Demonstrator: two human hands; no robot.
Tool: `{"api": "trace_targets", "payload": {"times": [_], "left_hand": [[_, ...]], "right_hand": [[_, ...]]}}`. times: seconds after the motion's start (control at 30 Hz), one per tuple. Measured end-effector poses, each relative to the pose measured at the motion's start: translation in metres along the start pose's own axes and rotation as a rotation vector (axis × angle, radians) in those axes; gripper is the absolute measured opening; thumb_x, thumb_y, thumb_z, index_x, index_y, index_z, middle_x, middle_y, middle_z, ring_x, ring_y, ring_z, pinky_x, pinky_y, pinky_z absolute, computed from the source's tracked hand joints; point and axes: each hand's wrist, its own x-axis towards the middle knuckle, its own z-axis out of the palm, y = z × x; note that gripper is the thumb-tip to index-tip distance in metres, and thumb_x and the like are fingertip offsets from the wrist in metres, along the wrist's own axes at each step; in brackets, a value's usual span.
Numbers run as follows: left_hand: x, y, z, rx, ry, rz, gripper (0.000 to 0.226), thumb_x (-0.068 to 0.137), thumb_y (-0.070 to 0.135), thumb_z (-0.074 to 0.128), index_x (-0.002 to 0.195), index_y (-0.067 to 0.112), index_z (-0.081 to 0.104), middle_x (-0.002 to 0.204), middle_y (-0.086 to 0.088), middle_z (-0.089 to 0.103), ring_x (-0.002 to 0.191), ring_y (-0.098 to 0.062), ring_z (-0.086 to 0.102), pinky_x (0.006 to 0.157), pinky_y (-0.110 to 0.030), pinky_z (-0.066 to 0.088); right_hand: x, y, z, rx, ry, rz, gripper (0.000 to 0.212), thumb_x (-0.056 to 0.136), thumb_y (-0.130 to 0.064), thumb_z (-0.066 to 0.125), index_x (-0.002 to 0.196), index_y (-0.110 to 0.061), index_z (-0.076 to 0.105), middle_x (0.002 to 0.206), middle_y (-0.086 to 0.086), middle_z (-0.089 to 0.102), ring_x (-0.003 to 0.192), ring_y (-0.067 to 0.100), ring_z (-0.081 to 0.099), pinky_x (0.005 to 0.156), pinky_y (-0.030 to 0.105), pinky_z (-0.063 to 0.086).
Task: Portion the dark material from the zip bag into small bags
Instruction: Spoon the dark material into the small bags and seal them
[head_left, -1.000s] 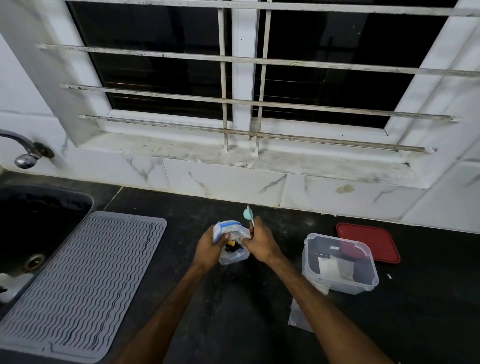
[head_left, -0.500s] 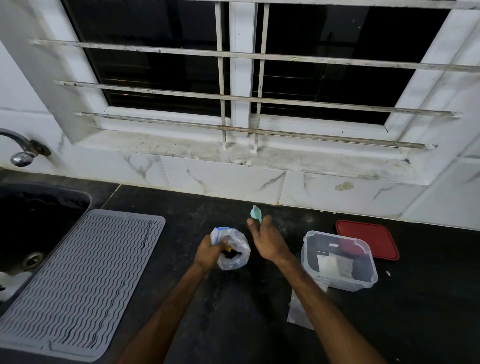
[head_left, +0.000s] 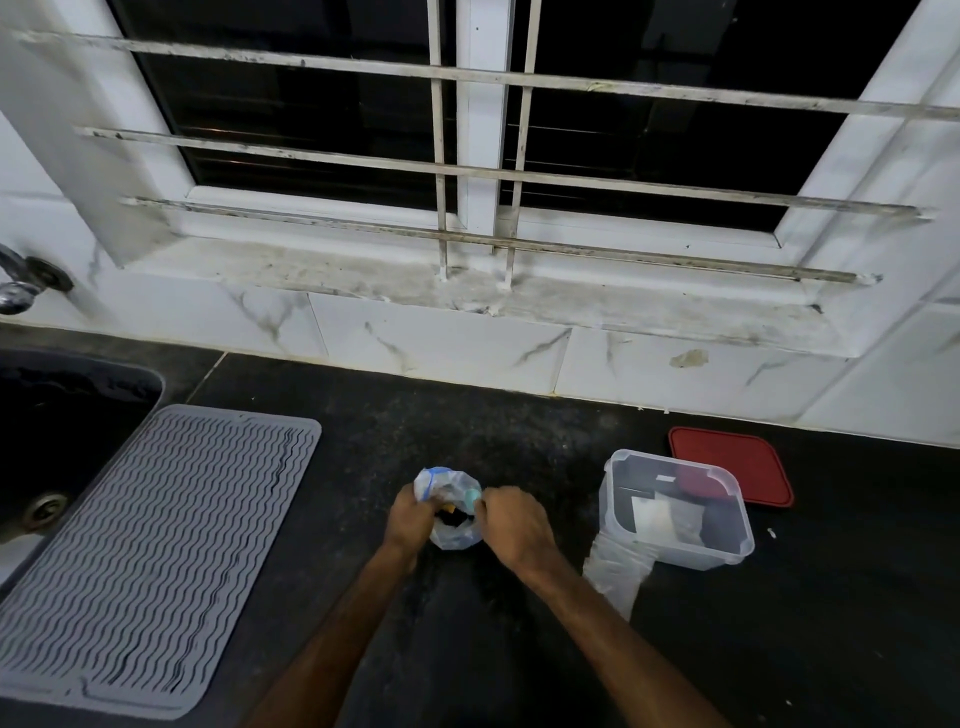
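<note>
A clear zip bag (head_left: 451, 535) with a blue strip at its mouth stands on the black counter, dark material showing inside. My left hand (head_left: 410, 519) grips the bag's left rim. My right hand (head_left: 511, 525) holds a small teal spoon (head_left: 471, 500) at the bag's mouth, its bowl pointing into the opening. An empty small clear bag (head_left: 615, 571) lies flat just right of my right forearm, partly under the plastic box.
A clear plastic box (head_left: 675, 512) holding small packets stands to the right, its red lid (head_left: 730, 465) behind it. A grey ribbed mat (head_left: 150, 551) lies at the left beside the dark sink (head_left: 67, 415). A tiled wall and window sill run along the back.
My right hand, which had lifted the teal spoon away from the bag, has come back down and brought the spoon to the bag's mouth. My left hand kept its grip on the bag.
</note>
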Motion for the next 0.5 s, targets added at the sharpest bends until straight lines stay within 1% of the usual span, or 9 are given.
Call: {"api": "trace_targets", "payload": {"times": [0.07, 0.13, 0.2, 0.27, 0.33, 0.43, 0.5], "left_hand": [[0.002, -0.006, 0.0, 0.01, 0.062, -0.014, 0.019, 0.086, 0.011, 0.061, 0.101, 0.009, 0.071, 0.095, -0.012, 0.074, 0.09, -0.023, 0.07, 0.08, -0.041, 0.058], [0.006, -0.012, -0.001, 0.033, 0.116, -0.032, 0.02, 0.089, 0.008, 0.058, 0.105, 0.007, 0.069, 0.097, -0.01, 0.072, 0.093, -0.024, 0.069, 0.08, -0.04, 0.057], [0.009, -0.015, -0.002, 0.043, 0.159, -0.069, 0.021, 0.089, 0.008, 0.058, 0.108, 0.007, 0.066, 0.103, -0.01, 0.07, 0.096, -0.023, 0.066, 0.083, -0.039, 0.056], [0.009, -0.016, 0.0, 0.059, 0.167, -0.069, 0.02, 0.089, 0.011, 0.059, 0.108, 0.007, 0.063, 0.106, -0.009, 0.068, 0.097, -0.021, 0.064, 0.084, -0.038, 0.054], [0.008, -0.013, 0.003, 0.086, 0.156, -0.042, 0.021, 0.089, 0.013, 0.06, 0.11, 0.008, 0.061, 0.105, -0.007, 0.066, 0.095, -0.02, 0.062, 0.079, -0.033, 0.05], [0.007, -0.008, 0.004, 0.168, 0.155, -0.021, 0.023, 0.086, 0.014, 0.067, 0.108, 0.011, 0.058, 0.099, -0.004, 0.064, 0.09, -0.019, 0.062, 0.075, -0.031, 0.048], [0.008, -0.008, 0.003, 0.222, 0.146, -0.01, 0.027, 0.083, 0.014, 0.071, 0.106, 0.012, 0.058, 0.099, -0.004, 0.065, 0.091, -0.02, 0.063, 0.075, -0.032, 0.051]], "right_hand": [[0.001, -0.004, 0.005, 0.025, -0.004, 0.021, 0.031, 0.1, -0.027, 0.044, 0.105, -0.01, 0.069, 0.103, 0.008, 0.07, 0.092, 0.023, 0.067, 0.078, 0.035, 0.053], [0.0, -0.009, 0.01, 0.043, -0.005, 0.022, 0.032, 0.099, -0.031, 0.045, 0.1, -0.011, 0.069, 0.098, 0.008, 0.071, 0.087, 0.024, 0.067, 0.074, 0.035, 0.051], [0.0, -0.012, 0.015, 0.004, -0.037, -0.002, 0.032, 0.1, -0.029, 0.044, 0.104, -0.009, 0.069, 0.102, 0.01, 0.069, 0.092, 0.026, 0.067, 0.076, 0.035, 0.05], [0.003, -0.013, 0.017, -0.043, -0.088, 0.014, 0.03, 0.1, -0.024, 0.044, 0.11, -0.007, 0.067, 0.11, 0.012, 0.068, 0.1, 0.028, 0.066, 0.08, 0.036, 0.05], [0.009, -0.014, 0.02, -0.072, -0.13, 0.052, 0.028, 0.1, -0.02, 0.046, 0.114, -0.006, 0.066, 0.115, 0.012, 0.067, 0.105, 0.028, 0.065, 0.084, 0.035, 0.05], [0.013, -0.018, 0.023, -0.008, -0.11, 0.109, 0.027, 0.1, -0.019, 0.046, 0.114, -0.007, 0.066, 0.115, 0.012, 0.067, 0.105, 0.027, 0.065, 0.082, 0.034, 0.051], [0.014, -0.018, 0.024, 0.094, -0.071, 0.17, 0.03, 0.1, -0.025, 0.046, 0.111, -0.007, 0.068, 0.112, 0.011, 0.068, 0.102, 0.026, 0.065, 0.08, 0.032, 0.049]]}}
